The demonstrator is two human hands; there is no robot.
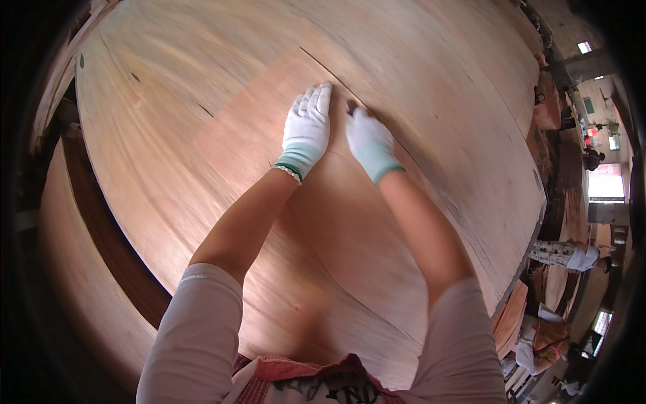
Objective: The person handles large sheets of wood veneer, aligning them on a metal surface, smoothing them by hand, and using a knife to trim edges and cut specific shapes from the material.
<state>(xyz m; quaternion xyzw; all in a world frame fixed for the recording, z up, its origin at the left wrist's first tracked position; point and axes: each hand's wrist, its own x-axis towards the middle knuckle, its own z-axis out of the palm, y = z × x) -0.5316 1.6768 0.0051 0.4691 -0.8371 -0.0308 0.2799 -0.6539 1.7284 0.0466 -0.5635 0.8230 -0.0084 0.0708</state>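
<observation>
A large sheet of pale wood veneer [431, 74] spreads out under both my arms. On it lies a thinner, pinker piece of veneer [245, 124]. My left hand [307, 131], in a white glove with a mint cuff, rests flat on this piece with its fingers stretched out. Just to the right, my right hand [370, 138], gloved alike, is closed round a small dark tool [351, 106], whose kind is too blurred to tell. The tool's tip is beside a dark straight line running along the pinker piece's right edge. The right fingers are partly hidden.
Another wood sheet or stack [81, 256] stands at the left, past a dark gap. Beyond the right edge of the large sheet are a person in patterned trousers [555, 254], another person [538, 347] lower down, and leaning wood pieces [511, 316]. Dark cracks mark the veneer.
</observation>
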